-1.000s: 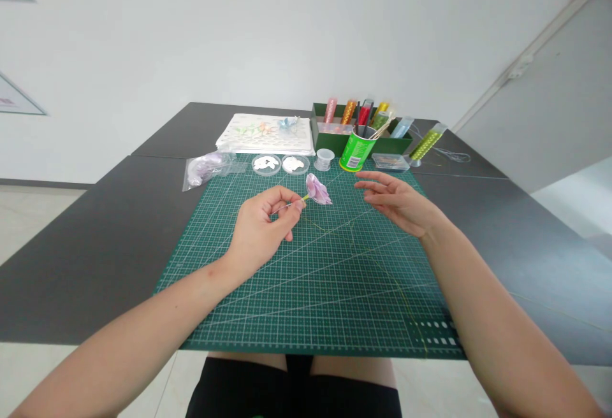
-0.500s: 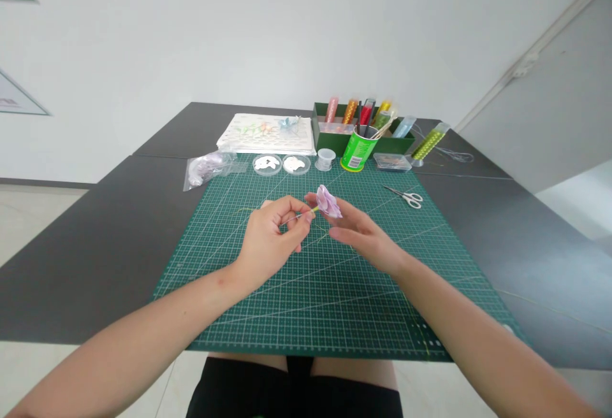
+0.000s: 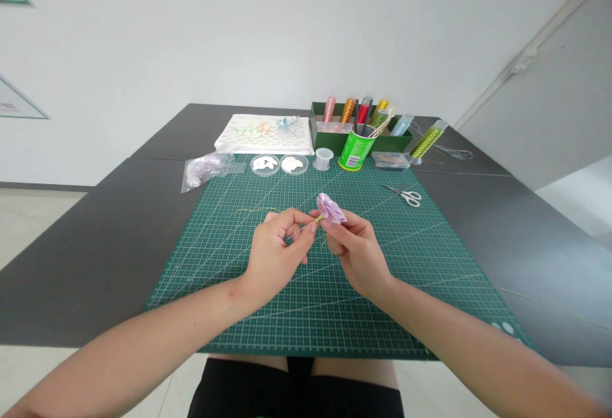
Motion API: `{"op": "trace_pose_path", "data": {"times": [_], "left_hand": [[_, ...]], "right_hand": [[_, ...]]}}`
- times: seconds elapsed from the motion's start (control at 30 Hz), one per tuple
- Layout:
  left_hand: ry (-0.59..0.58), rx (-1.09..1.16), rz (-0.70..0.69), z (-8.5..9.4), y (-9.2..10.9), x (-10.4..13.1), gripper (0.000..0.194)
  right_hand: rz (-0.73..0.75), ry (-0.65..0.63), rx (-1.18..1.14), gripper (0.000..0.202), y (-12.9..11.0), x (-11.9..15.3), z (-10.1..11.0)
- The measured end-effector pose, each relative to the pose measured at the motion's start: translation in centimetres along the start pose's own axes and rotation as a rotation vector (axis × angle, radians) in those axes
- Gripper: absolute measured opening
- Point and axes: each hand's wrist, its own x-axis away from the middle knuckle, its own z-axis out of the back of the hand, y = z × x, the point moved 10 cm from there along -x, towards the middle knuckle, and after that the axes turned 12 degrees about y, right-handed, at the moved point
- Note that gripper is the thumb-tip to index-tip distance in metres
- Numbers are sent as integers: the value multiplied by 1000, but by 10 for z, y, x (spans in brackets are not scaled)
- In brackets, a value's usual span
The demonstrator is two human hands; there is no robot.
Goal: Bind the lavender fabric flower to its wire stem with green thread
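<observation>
A pale purple artificial flower is held above the cutting mat, its bloom tilted up and to the right. My left hand pinches its thin wire stem between thumb and fingers, just below a short yellow-green wrapped part. My right hand is closed at the base of the bloom, thumb and fingertips against the flower where petals partly hide them. A thin yellow-green thread lies on the green cutting mat beyond my left hand.
White scissors lie at the right. Along the back stand two round dishes of white pieces, a small clear spool, a green can of tools and a dark green box. A plastic bag rests at left.
My right hand has closed from spread fingers onto the base of the flower. The flower and my left hand have shifted slightly down and to the right.
</observation>
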Motion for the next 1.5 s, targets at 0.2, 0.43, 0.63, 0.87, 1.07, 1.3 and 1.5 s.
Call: {"op": "trace_pose_path", "data": {"times": [0.2, 0.43, 0.63, 0.87, 1.07, 1.3, 1.5], "left_hand": [[-33, 78, 38, -5, -4, 3, 20], [-227, 314, 148, -20, -10, -1, 25], [-397, 532, 343, -34, -21, -5, 23], [-404, 480, 342, -33, -24, -4, 19], [-402, 493, 342, -32, -24, -4, 21], [-280, 480, 407, -29, -28, 0, 24], [-191, 446, 376, -21, -31, -5, 19]], "right_hand": [[-46, -24, -30, 18, 4, -4, -3], [-58, -79, -8, 19, 4, -8, -1], [-90, -153, -45, 20, 6, -12, -3], [-106, -183, -68, 21, 3, -10, -5], [-115, -179, -90, 21, 5, -11, -4], [-138, -149, -62, 20, 11, -11, -2], [-73, -97, -1, 20, 8, -16, 3]]}}
